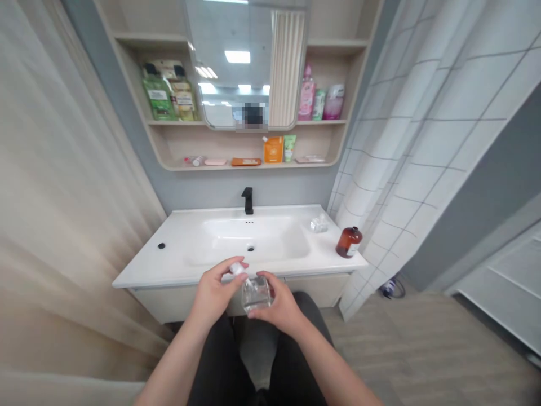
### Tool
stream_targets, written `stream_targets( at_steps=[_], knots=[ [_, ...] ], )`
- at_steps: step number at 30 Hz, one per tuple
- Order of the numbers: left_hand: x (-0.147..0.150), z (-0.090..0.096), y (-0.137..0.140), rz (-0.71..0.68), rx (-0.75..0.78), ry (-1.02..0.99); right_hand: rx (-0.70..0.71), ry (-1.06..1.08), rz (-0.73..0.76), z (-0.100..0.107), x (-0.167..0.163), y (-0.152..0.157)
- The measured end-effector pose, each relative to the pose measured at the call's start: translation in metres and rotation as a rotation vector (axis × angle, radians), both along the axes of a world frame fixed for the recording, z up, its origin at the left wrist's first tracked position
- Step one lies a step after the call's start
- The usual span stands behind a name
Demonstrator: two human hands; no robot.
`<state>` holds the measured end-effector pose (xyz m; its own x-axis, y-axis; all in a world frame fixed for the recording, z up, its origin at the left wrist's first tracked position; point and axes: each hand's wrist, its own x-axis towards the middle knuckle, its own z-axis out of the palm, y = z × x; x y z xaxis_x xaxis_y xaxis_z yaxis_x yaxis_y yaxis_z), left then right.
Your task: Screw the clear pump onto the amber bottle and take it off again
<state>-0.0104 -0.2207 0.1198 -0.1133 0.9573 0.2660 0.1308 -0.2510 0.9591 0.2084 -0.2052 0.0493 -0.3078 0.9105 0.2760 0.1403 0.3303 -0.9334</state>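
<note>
My right hand (pixel 281 304) is wrapped around a clear, square-sided bottle (pixel 256 294), held tilted in front of the counter's front edge above my lap. At the bottle's upper left, my left hand (pixel 217 287) pinches a white cap (pixel 237 268) between thumb and fingers. Whether the cap is seated on the neck or apart from it, I cannot tell. A brown bottle (pixel 347 243) with a white label and no cap on its neck stands on the counter's right end. Behind it sits a second clear container (pixel 319 224), its details blurred.
The white washbasin (pixel 249 231) has a black faucet (pixel 248 201) at its back. Shelves above hold several bottles, an orange pouch (pixel 273 150) and a green tube (pixel 289 148) around a mirror (pixel 236 67). Curtains hang at left (pixel 63 197) and right (pixel 372 169).
</note>
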Motion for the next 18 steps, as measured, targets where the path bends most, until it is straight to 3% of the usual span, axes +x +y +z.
stream_targets(
  at_steps=[5, 10, 14, 18],
  knots=[
    [-0.013, -0.002, 0.0, 0.067, -0.006, -0.275, -0.014, 0.044, 0.014, 0.0, -0.004, 0.002],
    [-0.058, -0.009, 0.008, 0.208, 0.065, -0.468, -0.111, 0.14, 0.027, -0.007, -0.002, 0.006],
    [-0.113, -0.03, 0.018, 0.354, 0.034, -0.4, -0.124, 0.181, 0.017, -0.014, 0.005, 0.019],
    [-0.173, -0.062, 0.027, 0.543, -0.05, -0.244, -0.113, 0.185, -0.025, -0.017, 0.016, 0.038]
  ],
)
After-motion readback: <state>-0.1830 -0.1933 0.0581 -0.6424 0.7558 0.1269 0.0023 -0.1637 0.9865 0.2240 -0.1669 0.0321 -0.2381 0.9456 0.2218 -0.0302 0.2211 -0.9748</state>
